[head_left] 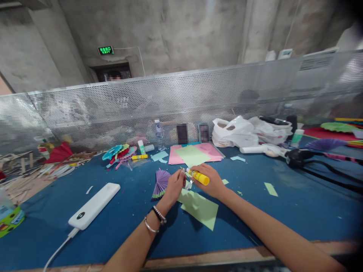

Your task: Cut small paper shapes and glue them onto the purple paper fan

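Note:
My right hand (pixel 209 178) is wrapped round a yellow glue stick (pixel 200 177), its white end pointing left toward my other hand. Bracelets circle the wrist of my left hand (pixel 176 185), whose fingers are pinched together; whatever is between them is too small to make out. Left of that hand lies a pleated purple paper fan (pixel 161 184) with a green-trimmed edge. Light green paper (pixel 202 207) rests on the table below both hands. Beyond them, another green sheet (pixel 193 155) lies on a stack of pink paper (pixel 173 155).
A white power bank (pixel 95 206) with a cable lies on the blue table (pixel 130 230) at left. Paper flowers (pixel 120 154), a second yellow glue stick (pixel 140 157), a water bottle (pixel 160 136) and white plastic bags (pixel 235 132) line the perforated metal partition (pixel 136 102).

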`<state>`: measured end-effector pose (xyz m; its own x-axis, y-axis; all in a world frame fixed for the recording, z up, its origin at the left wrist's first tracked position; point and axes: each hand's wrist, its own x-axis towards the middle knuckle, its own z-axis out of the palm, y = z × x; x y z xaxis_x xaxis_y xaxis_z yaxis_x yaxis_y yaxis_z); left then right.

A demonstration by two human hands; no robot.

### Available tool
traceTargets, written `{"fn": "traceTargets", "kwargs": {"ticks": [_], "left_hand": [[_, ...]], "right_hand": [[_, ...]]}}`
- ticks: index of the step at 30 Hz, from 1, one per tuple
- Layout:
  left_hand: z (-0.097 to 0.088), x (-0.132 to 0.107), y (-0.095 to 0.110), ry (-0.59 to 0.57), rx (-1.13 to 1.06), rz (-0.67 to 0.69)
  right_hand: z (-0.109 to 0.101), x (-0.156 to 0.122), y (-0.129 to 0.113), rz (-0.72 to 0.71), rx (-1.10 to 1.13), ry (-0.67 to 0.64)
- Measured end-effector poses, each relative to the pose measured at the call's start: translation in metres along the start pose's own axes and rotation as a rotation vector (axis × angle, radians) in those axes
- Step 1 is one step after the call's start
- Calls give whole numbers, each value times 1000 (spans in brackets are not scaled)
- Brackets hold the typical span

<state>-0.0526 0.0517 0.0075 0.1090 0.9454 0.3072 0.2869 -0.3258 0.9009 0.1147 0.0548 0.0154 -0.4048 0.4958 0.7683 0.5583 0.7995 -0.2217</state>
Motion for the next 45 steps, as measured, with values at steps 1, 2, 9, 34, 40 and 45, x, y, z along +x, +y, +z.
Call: {"fn": "traceTargets", "kwargs": {"ticks": [1, 2, 9, 34, 40, 45], "left_hand": [[0, 0, 0, 6, 14, 3], [-1, 0, 1, 13, 23, 5], [-1, -2, 3, -24, -12, 16], [-2, -1, 13, -228, -352, -153], [-2, -3, 7, -137, -107, -34], [-6, -9, 9, 35, 385, 230]], "right_hand": [[0, 0, 0, 1, 5, 1], [0, -1, 1, -9, 10, -2], [-1, -3, -1, -181, 12, 34], [-6, 1, -4, -223, 29, 132], [-4, -1, -2, -213, -2, 115], [-3, -2, -2, -213, -13, 100]]}}
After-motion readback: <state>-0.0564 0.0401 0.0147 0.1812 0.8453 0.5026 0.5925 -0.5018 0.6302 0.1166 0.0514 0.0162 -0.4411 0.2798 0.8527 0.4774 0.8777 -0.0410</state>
